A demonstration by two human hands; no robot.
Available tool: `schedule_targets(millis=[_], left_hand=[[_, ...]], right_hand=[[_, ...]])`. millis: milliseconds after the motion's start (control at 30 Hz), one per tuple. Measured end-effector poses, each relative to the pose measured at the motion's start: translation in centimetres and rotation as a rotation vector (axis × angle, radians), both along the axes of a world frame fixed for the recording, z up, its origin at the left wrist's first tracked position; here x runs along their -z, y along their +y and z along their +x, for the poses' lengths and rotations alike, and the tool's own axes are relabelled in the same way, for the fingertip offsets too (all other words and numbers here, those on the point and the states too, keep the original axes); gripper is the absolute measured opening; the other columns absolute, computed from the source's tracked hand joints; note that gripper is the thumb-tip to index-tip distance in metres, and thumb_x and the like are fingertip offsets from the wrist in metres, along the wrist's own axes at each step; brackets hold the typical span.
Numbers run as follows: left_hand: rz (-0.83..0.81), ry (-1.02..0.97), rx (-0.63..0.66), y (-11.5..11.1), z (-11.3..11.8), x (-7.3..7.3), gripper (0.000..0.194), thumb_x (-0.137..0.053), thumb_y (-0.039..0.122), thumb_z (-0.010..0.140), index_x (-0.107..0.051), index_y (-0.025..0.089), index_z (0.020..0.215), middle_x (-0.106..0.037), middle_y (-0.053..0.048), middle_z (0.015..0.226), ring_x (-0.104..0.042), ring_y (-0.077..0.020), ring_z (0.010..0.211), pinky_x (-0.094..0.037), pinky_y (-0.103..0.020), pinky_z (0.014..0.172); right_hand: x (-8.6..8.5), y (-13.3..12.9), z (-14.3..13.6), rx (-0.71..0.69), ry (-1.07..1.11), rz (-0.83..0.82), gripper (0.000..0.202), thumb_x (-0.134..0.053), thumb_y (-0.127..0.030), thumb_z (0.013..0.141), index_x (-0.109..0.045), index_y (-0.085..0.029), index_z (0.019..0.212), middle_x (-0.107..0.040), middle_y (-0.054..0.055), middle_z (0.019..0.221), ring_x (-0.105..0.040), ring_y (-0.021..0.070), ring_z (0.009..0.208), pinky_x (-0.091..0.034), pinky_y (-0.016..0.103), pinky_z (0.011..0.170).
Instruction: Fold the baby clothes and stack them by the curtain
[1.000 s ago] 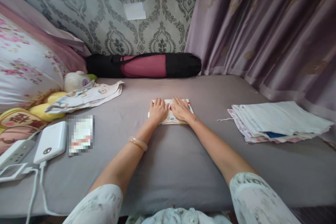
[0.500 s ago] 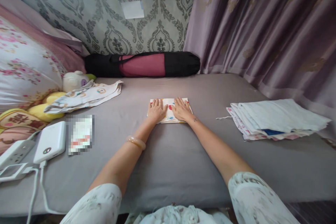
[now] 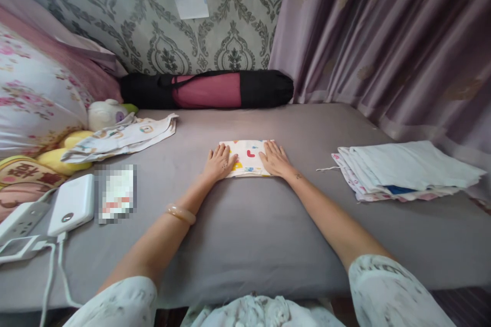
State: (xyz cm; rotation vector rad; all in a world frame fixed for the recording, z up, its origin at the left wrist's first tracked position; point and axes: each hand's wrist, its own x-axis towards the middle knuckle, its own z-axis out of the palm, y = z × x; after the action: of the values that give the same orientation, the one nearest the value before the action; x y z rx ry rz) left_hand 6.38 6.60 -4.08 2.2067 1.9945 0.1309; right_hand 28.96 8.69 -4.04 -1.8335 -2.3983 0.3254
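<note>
Both hands have slid apart toward the ends of the folded cloth (image 3: 249, 156) since the earlier frame, so more of its print shows between them.

At the far left, a flowered pillow (image 3: 34, 92) leans beside a white plush toy (image 3: 105, 115). A loose printed cloth (image 3: 126, 138) lies partly over something yellow and soft. Nearer, a power strip (image 3: 23, 219) sits just beside a white power bank (image 3: 72, 202) with a cable plugged into it. To the right of that lies a small item (image 3: 118, 194), blurred out, so I cannot tell what it is.

Near the middle of the grey sheet (image 3: 249, 245) is the folded cloth, flat, white with red, yellow and blue marks. The left hand (image 3: 220, 161) rests palm down over its left end, fingers stretched out and thumb pointing inward. The right hand (image 3: 276, 158) lies the same way over the right end, fingers slightly parted. Neither hand is pinching anything.

The folded cloth looks light, soft and thin, with little risk of breaking; its layers could shift or open if only the top one were caught. The two short ends, gripped through all layers with thumbs above and fingers beneath, seem the surest hold.

On the right, well apart, lies a stack of folded cloths (image 3: 414, 168), its edges uneven, near the curtain (image 3: 383, 36).
</note>
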Motion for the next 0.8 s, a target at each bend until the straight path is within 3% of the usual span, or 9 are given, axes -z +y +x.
schedule_targets(millis=[300, 400, 467, 567, 667, 800], left_hand=[[-0.028, -0.021, 0.001, 0.3, -0.1, -0.2, 0.066, -0.019, 0.052, 0.098, -0.029, 0.013, 0.149, -0.020, -0.015, 0.160, -0.016, -0.0273, 0.149, -0.016, -0.050, 0.118], [-0.043, -0.047, 0.022, 0.4, -0.6, -0.9, 0.057, -0.028, 0.050, 0.096, -0.042, 0.017, 0.141, -0.033, -0.013, 0.155, -0.033, -0.0253, 0.142, -0.026, -0.043, 0.114], [-0.038, -0.058, -0.040, 0.5, -1.0, -1.5, 0.051, -0.034, 0.048, 0.094, -0.050, 0.019, 0.133, -0.046, -0.012, 0.146, -0.046, -0.0239, 0.131, -0.036, -0.036, 0.107], [-0.007, -0.051, -0.256, 0.5, -1.9, -2.2, 0.051, -0.040, 0.053, 0.090, -0.063, 0.019, 0.120, -0.058, -0.015, 0.131, -0.052, -0.0297, 0.121, -0.042, -0.037, 0.099], [0.005, -0.058, -0.387, 0.7, -2.7, -2.5, 0.049, -0.045, 0.054, 0.087, -0.072, 0.019, 0.107, -0.063, -0.017, 0.121, -0.052, -0.0358, 0.119, -0.043, -0.042, 0.096], [-0.120, -0.098, -0.429, 1.5, -3.2, -2.4, 0.045, -0.049, 0.052, 0.085, -0.074, 0.018, 0.101, -0.071, -0.016, 0.101, -0.059, -0.0347, 0.111, -0.046, -0.039, 0.090]], right_hand=[[0.0, 0.3, 0.1, -0.004, 0.045, -0.002, 0.065, -0.023, -0.043, 0.099, -0.024, -0.006, 0.153, -0.018, 0.013, 0.161, -0.011, 0.0252, 0.149, -0.011, 0.045, 0.119], [-0.6, 0.5, 1.0, -0.030, 0.159, -0.024, 0.060, -0.031, -0.037, 0.097, -0.032, -0.010, 0.150, -0.030, 0.013, 0.157, -0.026, 0.0231, 0.145, -0.022, 0.038, 0.116], [-1.4, 0.6, 1.9, 0.015, 0.264, -0.035, 0.054, -0.035, -0.033, 0.095, -0.042, -0.014, 0.146, -0.048, 0.013, 0.147, -0.045, 0.0212, 0.133, -0.035, 0.032, 0.107], [-2.4, 0.8, 3.7, 0.194, 0.337, -0.058, 0.043, -0.034, -0.032, 0.096, -0.065, -0.015, 0.121, -0.070, 0.010, 0.112, -0.064, 0.0216, 0.102, -0.046, 0.028, 0.083], [-2.8, 1.0, 5.2, 0.330, 0.284, -0.096, 0.044, -0.036, -0.036, 0.097, -0.074, -0.015, 0.093, -0.073, 0.008, 0.086, -0.066, 0.0206, 0.081, -0.044, 0.025, 0.066], [-2.6, 0.8, 5.3, 0.374, 0.211, -0.123, 0.035, -0.048, -0.039, 0.093, -0.076, -0.018, 0.089, -0.074, 0.009, 0.089, -0.067, 0.0222, 0.084, -0.045, 0.026, 0.069]])
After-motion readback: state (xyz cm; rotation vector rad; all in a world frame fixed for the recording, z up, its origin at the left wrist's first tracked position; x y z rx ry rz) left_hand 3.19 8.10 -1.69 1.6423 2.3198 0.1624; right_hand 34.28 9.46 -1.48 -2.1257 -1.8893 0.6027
